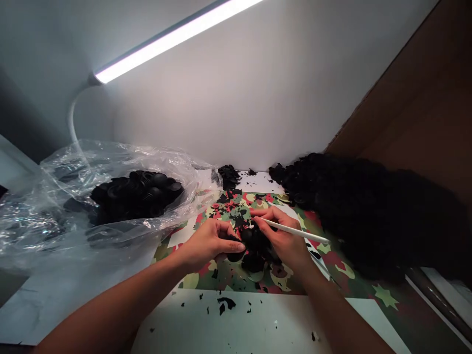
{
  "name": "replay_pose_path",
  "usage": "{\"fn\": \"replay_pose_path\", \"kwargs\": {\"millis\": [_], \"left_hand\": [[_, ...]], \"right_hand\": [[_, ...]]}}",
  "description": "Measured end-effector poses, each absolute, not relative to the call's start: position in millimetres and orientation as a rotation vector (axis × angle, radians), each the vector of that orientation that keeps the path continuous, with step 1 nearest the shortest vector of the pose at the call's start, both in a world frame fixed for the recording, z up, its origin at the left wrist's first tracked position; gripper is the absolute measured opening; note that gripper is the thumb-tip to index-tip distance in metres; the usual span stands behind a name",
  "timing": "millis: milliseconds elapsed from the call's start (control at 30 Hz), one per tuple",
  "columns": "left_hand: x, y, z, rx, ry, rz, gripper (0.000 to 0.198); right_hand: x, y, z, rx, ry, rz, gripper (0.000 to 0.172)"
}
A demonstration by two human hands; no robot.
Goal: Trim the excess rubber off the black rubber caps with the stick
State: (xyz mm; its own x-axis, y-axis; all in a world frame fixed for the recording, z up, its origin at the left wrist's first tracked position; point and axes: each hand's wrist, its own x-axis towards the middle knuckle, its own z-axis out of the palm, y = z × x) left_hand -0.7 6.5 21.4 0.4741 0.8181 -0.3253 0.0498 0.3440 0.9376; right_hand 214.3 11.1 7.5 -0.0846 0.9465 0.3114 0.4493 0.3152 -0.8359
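My left hand (208, 241) pinches a black round rubber-like piece (235, 255) between thumb and fingers. Closed around a slim white pen-shaped tool (300, 230), my right hand (285, 241) is just to the right of it. The tool's back end points right; its tip is hidden by my fingers. Between and below the hands lie several dark pieces (253, 261), too black to separate clearly. They rest on a camouflage-patterned sheet (201, 281) strewn with thin black scraps (230, 212).
At left, an open clear plastic bag (177, 157) holds ribbed black round parts (136, 194). A large black heap (361, 211) fills the right side beside a brown cardboard panel (420, 113). A small scrap pile (228, 175) sits at the back. A lit lamp (177, 39) hangs overhead.
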Motion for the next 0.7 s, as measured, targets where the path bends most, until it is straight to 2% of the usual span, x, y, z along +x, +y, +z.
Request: {"fn": "replay_pose_path", "kwargs": {"millis": [267,700], "left_hand": [[0.5,8.3,19.0,1.191,1.002,0.659,0.028],[-1.4,11.2,5.7,1.235,1.022,0.665,0.029]], "right_hand": [[196.6,-10.7,10.1,-1.026,-1.608,1.165,0.023],[194.2,-12.8,9.2,-1.051,-1.773,1.079,0.022]]}}
